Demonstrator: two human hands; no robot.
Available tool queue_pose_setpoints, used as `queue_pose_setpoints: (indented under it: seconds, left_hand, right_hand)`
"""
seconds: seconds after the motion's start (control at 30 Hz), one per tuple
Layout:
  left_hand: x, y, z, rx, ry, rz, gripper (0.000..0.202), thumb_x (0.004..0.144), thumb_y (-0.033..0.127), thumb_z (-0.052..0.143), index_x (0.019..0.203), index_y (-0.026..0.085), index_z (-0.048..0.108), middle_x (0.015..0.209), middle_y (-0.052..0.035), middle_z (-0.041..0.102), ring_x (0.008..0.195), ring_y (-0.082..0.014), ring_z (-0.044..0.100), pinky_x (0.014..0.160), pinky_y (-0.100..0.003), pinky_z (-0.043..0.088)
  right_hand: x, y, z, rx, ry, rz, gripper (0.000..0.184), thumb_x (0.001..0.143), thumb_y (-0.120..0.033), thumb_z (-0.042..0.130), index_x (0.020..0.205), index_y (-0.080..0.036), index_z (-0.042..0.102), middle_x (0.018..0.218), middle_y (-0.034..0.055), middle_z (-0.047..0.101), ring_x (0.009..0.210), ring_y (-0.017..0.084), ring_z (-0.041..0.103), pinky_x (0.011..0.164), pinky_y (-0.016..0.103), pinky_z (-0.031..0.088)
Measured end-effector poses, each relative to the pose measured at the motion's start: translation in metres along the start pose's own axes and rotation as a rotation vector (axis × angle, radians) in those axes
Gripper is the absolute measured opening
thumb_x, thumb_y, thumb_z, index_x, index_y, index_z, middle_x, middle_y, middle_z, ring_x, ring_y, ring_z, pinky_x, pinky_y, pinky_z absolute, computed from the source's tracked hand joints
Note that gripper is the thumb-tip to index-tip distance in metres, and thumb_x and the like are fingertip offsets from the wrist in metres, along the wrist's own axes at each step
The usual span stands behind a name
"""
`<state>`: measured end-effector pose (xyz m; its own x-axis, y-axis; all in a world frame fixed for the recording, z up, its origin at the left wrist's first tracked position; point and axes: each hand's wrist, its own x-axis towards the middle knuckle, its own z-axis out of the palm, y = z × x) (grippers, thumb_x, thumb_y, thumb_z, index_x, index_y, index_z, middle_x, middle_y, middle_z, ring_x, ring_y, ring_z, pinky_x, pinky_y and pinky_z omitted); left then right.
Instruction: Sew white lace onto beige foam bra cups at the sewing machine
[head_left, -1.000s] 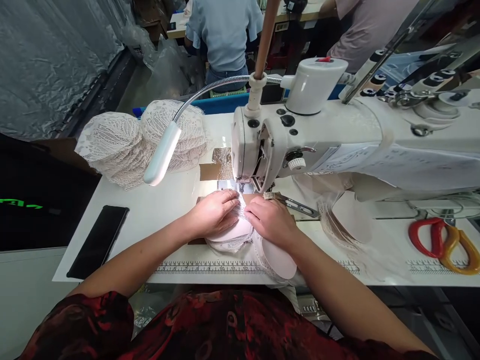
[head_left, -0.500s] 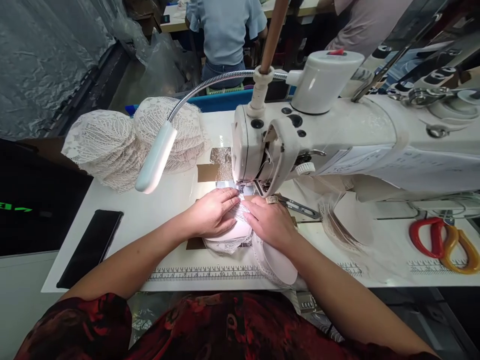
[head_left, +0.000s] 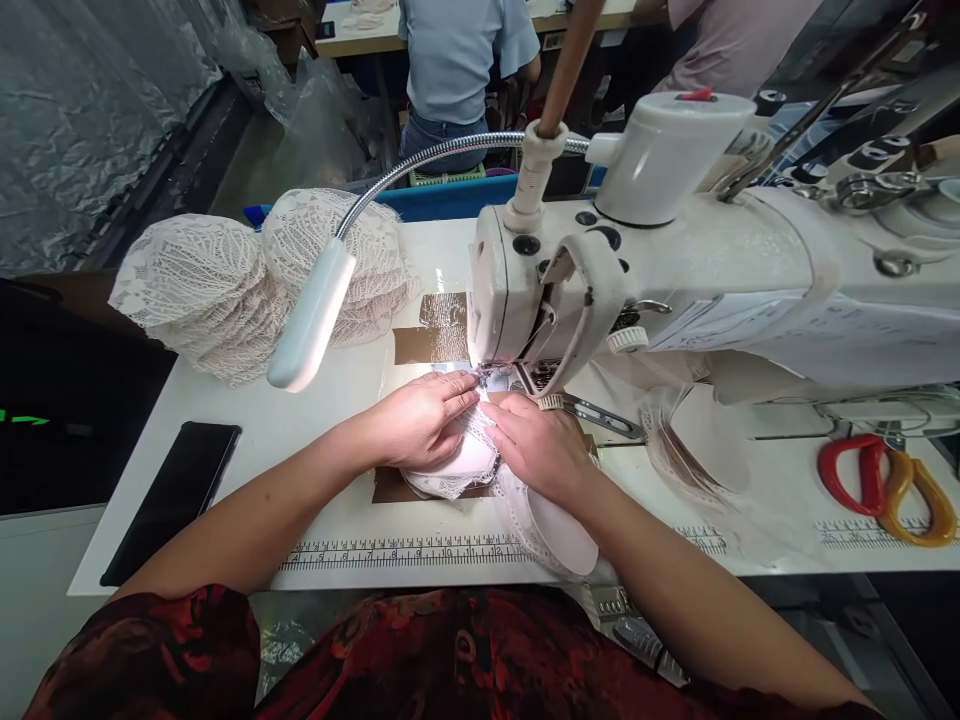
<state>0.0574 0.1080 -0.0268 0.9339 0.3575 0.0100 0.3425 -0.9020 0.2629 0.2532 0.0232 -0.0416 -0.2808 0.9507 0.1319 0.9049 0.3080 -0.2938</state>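
A white padded piece with a lace edge (head_left: 465, 458) lies under the needle of the sewing machine (head_left: 517, 300). My left hand (head_left: 426, 415) rests flat on it, fingers stretched toward the presser foot and pressing the cloth down. From the other side, my right hand (head_left: 536, 440) has its fingers curled on the lace edge close to the needle; its grip is partly hidden. A second white pad with lace trim (head_left: 562, 530) hangs below my right hand toward the table's front edge.
Stacked lace cups (head_left: 202, 290) stand at the back left, near a lit lamp (head_left: 311, 320). A black phone (head_left: 172, 500) lies left. Thread snips (head_left: 604, 415), more pads (head_left: 705, 440) and red-and-yellow-handled scissors (head_left: 889, 490) are on the right. A person (head_left: 454, 70) sits beyond.
The lace-edged piece has shifted slightly up and left under my left hand. Both hands keep nearly the same place by the needle. The view has moved a little.
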Motion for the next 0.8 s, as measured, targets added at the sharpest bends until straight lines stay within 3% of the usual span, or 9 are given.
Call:
queue_pose_setpoints:
  seconds: [0.13,0.23,0.3,0.37,0.43,0.47,0.57,0.7,0.8]
  left_hand:
    - [-0.002,-0.004,0.0,-0.015,0.022,0.022,0.054,0.083,0.028,0.05,0.131,0.003,0.053,0.138,-0.022,0.048,0.127,-0.0314,0.047,0.107,-0.044,0.04]
    - [-0.01,-0.006,-0.012,-0.046,0.049,-0.016,0.051,0.088,0.036,0.047,0.13,0.007,0.053,0.14,-0.0196,0.047,0.127,-0.0296,0.047,0.106,-0.041,0.04]
    - [-0.018,-0.005,-0.024,-0.043,0.095,-0.198,0.052,0.091,0.044,0.043,0.128,0.01,0.055,0.135,-0.0172,0.051,0.122,-0.0284,0.051,0.101,-0.039,0.043]
    - [-0.028,-0.003,-0.035,0.004,0.101,-0.489,0.051,0.092,0.051,0.037,0.117,0.012,0.06,0.119,-0.0143,0.061,0.107,-0.0286,0.058,0.086,-0.039,0.048]
    - [-0.036,-0.002,-0.04,0.024,0.008,-0.705,0.052,0.091,0.056,0.034,0.095,0.014,0.065,0.094,-0.0104,0.066,0.086,-0.0273,0.062,0.068,-0.036,0.047]
    - [-0.039,-0.001,-0.04,-0.008,-0.051,-0.751,0.052,0.09,0.058,0.035,0.084,0.015,0.064,0.081,-0.0082,0.065,0.076,-0.0253,0.061,0.062,-0.033,0.043]
    - [-0.044,-0.001,-0.032,-0.349,-0.111,-0.729,0.046,0.086,0.057,0.045,0.071,0.015,0.058,0.066,-0.0028,0.057,0.061,-0.0176,0.054,0.054,-0.027,0.036]
    - [-0.036,0.003,-0.017,-1.092,0.065,-0.716,0.038,0.079,0.049,0.06,0.089,0.013,0.059,0.081,-0.004,0.064,0.069,-0.0153,0.058,0.059,-0.024,0.043]
    - [-0.026,0.008,-0.01,-1.422,0.154,-0.722,0.044,0.069,0.04,0.075,0.099,0.011,0.061,0.091,-0.0074,0.068,0.076,-0.0172,0.063,0.067,-0.026,0.049]
  right_hand:
    - [-0.001,0.001,0.001,0.039,0.022,-0.012,0.027,0.091,-0.024,0.046,0.107,-0.019,0.067,0.086,0.0052,0.064,0.078,0.018,0.053,0.062,0.028,0.033]
    - [-0.006,0.004,0.001,0.077,0.05,-0.075,0.028,0.093,-0.026,0.043,0.1,-0.018,0.069,0.081,0.0053,0.064,0.077,0.017,0.053,0.066,0.029,0.034]
    - [-0.009,0.005,0.002,0.121,0.066,-0.132,0.03,0.094,-0.028,0.042,0.093,-0.018,0.071,0.078,0.0048,0.064,0.075,0.016,0.053,0.069,0.029,0.035]
    - [-0.012,0.006,0.003,0.166,0.064,-0.183,0.03,0.094,-0.029,0.044,0.089,-0.018,0.071,0.075,0.0041,0.063,0.073,0.015,0.052,0.069,0.029,0.035]
    - [-0.013,0.004,0.003,0.191,0.044,-0.221,0.028,0.093,-0.03,0.046,0.09,-0.018,0.071,0.074,0.0038,0.063,0.072,0.015,0.051,0.068,0.028,0.034]
    - [-0.013,0.004,0.003,0.193,0.032,-0.235,0.027,0.093,-0.03,0.046,0.091,-0.018,0.071,0.075,0.0038,0.063,0.073,0.015,0.051,0.068,0.028,0.034]
    - [-0.013,0.001,0.002,0.188,0.006,-0.255,0.027,0.093,-0.031,0.046,0.097,-0.018,0.069,0.077,0.0038,0.064,0.075,0.016,0.05,0.069,0.029,0.033]
    - [-0.012,0.002,0.001,0.167,-0.025,-0.267,0.027,0.094,-0.032,0.045,0.102,-0.019,0.068,0.081,0.0037,0.064,0.077,0.016,0.049,0.069,0.029,0.033]
    - [-0.012,0.005,0.002,0.141,-0.037,-0.299,0.026,0.093,-0.026,0.045,0.106,-0.02,0.067,0.083,0.004,0.064,0.077,0.016,0.049,0.069,0.029,0.033]
